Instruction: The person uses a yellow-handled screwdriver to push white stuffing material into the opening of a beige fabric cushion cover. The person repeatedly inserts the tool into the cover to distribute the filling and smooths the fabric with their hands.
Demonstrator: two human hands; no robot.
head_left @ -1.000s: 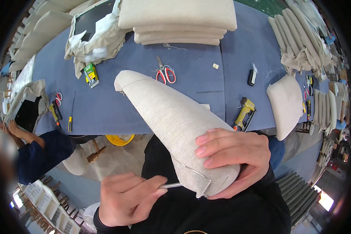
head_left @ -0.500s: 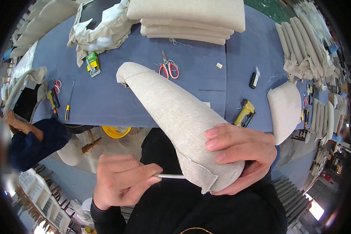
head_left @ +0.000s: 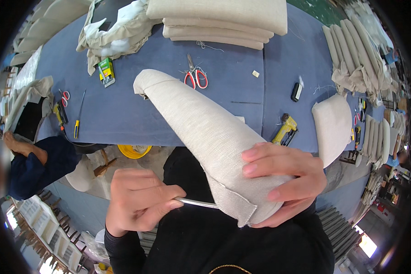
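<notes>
A beige fabric-covered cushion (head_left: pixel 201 121) slants across the middle, wide and slim, its far end over the table. My right hand (head_left: pixel 290 180) grips its near end, fingers on top and thumb underneath. At that end a folded fabric flap (head_left: pixel 233 203) hangs with a raw, frayed edge. In my left hand (head_left: pixel 144 198) a thin metal rod (head_left: pixel 197 203) is pinched between thumb and curled fingers. The rod runs right to the flap's edge, where its far tip is hidden. Whether it has a handle inside my fist does not show.
On the blue table (head_left: pixel 169 130) lie red-handled scissors (head_left: pixel 195 77), a yellow staple gun (head_left: pixel 285 130), a green-yellow box (head_left: pixel 106 72) and a screwdriver (head_left: pixel 77 128). Stacked beige cushions (head_left: pixel 219 11) stand at the back. Another person (head_left: pixel 41 160) works at the left. A yellow bucket (head_left: pixel 133 150) sits below the table edge.
My left hand has shifted slightly up and left, and the rod now slopes down toward the flap. My right fingers have moved a little on the cushion.
</notes>
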